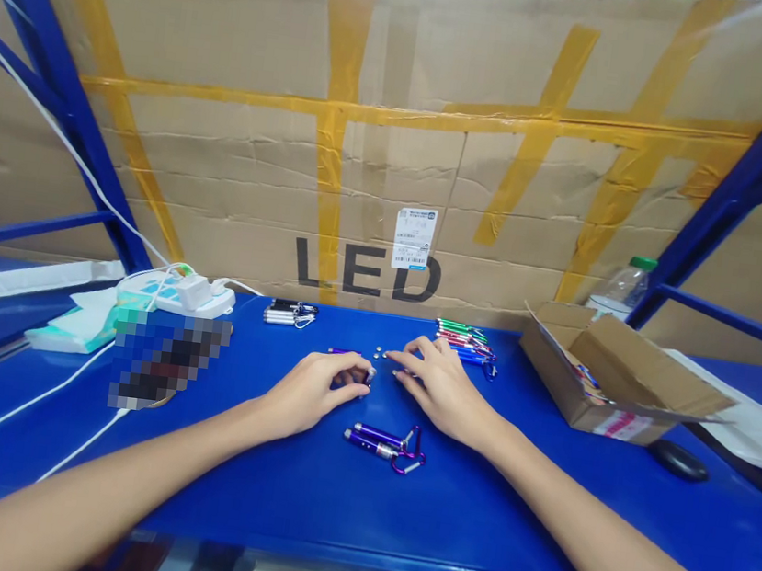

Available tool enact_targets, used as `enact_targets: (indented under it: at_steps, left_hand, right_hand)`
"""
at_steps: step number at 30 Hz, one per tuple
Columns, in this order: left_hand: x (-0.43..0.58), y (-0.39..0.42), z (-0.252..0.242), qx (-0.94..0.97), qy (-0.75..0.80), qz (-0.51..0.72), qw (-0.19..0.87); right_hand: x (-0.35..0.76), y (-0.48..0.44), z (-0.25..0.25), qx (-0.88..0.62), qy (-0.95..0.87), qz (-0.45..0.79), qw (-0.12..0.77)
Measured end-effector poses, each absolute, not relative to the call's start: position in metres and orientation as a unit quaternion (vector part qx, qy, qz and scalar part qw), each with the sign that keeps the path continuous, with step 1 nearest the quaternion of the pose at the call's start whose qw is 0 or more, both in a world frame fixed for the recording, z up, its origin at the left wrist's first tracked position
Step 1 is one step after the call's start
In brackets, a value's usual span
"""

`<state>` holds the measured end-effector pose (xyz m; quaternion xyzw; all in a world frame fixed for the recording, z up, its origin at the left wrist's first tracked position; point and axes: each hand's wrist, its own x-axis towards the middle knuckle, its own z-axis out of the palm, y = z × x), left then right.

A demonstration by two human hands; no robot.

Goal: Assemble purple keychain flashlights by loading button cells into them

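Note:
Small silver round pieces (pixel 378 352) lie on the blue table at the middle. My right hand (pixel 437 380) is just right of them, fingers apart, with a fingertip beside the pieces. My left hand (pixel 323 390) is curled at the left, thumb and fingers around a small shiny piece (pixel 370 375) that is too small to name. Part of a purple item (pixel 343 351) shows behind the left fingers. Nearer the front, two purple penlights (pixel 372 442) with carabiner clips lie side by side.
Black and silver penlights (pixel 290 313) lie at the back left; green, red and blue ones (pixel 468 341) at the back right. An open carton (pixel 619 380), a black mouse (pixel 679 459) and a bottle (pixel 623 287) are right. A power strip (pixel 176 291) with cables is left.

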<state>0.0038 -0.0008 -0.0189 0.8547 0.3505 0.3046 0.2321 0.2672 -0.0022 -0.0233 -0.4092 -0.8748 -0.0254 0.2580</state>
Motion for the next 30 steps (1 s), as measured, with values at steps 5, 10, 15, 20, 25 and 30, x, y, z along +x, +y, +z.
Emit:
enact_targets:
  at_steps: [5, 10, 15, 20, 25, 30]
  left_hand:
    - [0.004, -0.003, -0.018, 0.846, 0.344, 0.307, 0.267]
    - [0.004, -0.006, -0.014, 0.851, 0.331, 0.307, 0.27]
    - [0.003, -0.006, -0.014, 0.857, 0.331, 0.297, 0.26]
    - [0.004, -0.006, -0.016, 0.85, 0.336, 0.298, 0.275]
    - [0.004, -0.006, -0.017, 0.87, 0.32, 0.282, 0.248]
    - [0.006, -0.006, -0.014, 0.862, 0.327, 0.284, 0.264]
  right_hand:
    - [0.269, 0.004, -0.033, -0.426, -0.877, -0.041, 0.221]
    - [0.263, 0.001, -0.028, -0.427, -0.877, -0.023, 0.22]
    - [0.259, -0.004, -0.021, -0.436, -0.869, 0.037, 0.231]
    - [0.256, -0.01, -0.015, -0.395, -0.829, 0.115, 0.379]
    - [0.248, -0.022, -0.011, -0.324, -0.823, 0.195, 0.424]
    - [0.246, -0.027, -0.01, -0.299, -0.833, 0.211, 0.414]
